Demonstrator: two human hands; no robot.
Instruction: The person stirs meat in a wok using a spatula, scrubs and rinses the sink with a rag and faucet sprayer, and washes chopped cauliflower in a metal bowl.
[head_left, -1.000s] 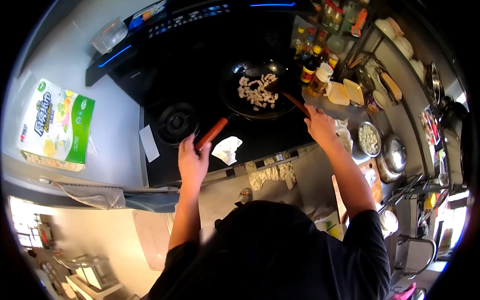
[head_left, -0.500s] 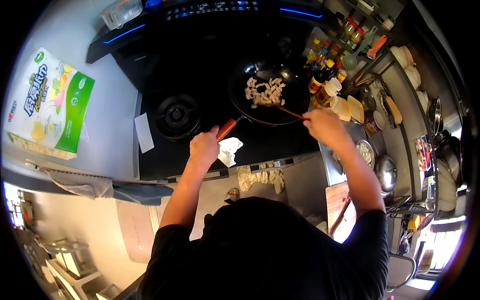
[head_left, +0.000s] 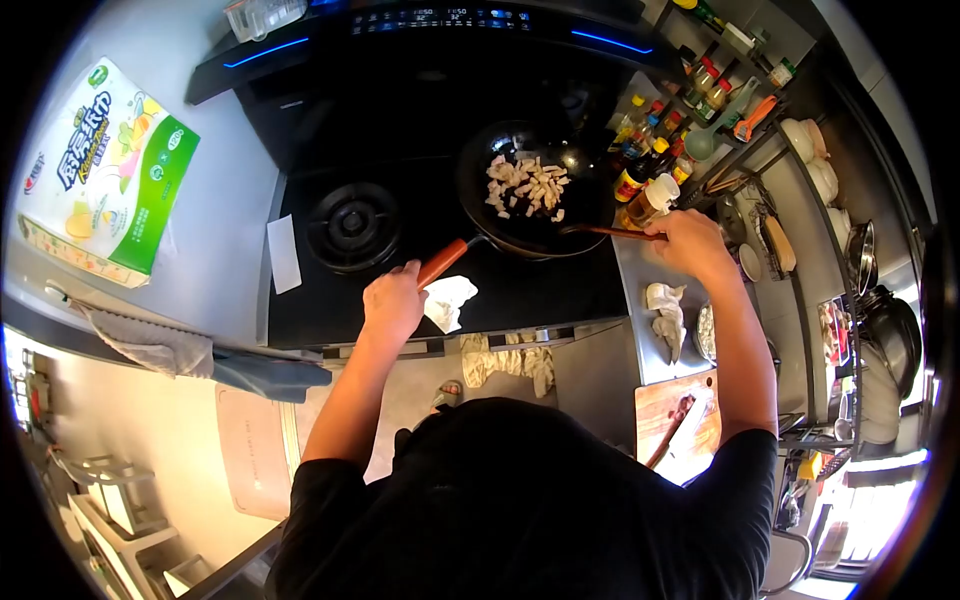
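Observation:
A dark wok (head_left: 505, 238) sits on the right side of the black stove, with pale chopped pieces (head_left: 527, 184) lying in it. My left hand (head_left: 394, 300) is closed on the end of the wok's reddish wooden handle (head_left: 441, 263). Closed around the long handle of a wooden spatula (head_left: 622, 232) is my right hand (head_left: 690, 242), to the right of the wok. The spatula's head rests low inside the wok's right part, apart from most of the pieces. A crumpled white tissue (head_left: 450, 300) lies just right of my left hand.
Left of the wok is a bare burner (head_left: 352, 227), with a white card (head_left: 284, 254) beside it. Bottles (head_left: 631, 182) stand right of the wok. A cutting board (head_left: 677, 420) with a knife lies under my right forearm. A paper towel pack (head_left: 105, 175) is at the left.
The spatula and my right hand have moved right, away from the pieces. My left hand stays on the handle. The camera view has shifted.

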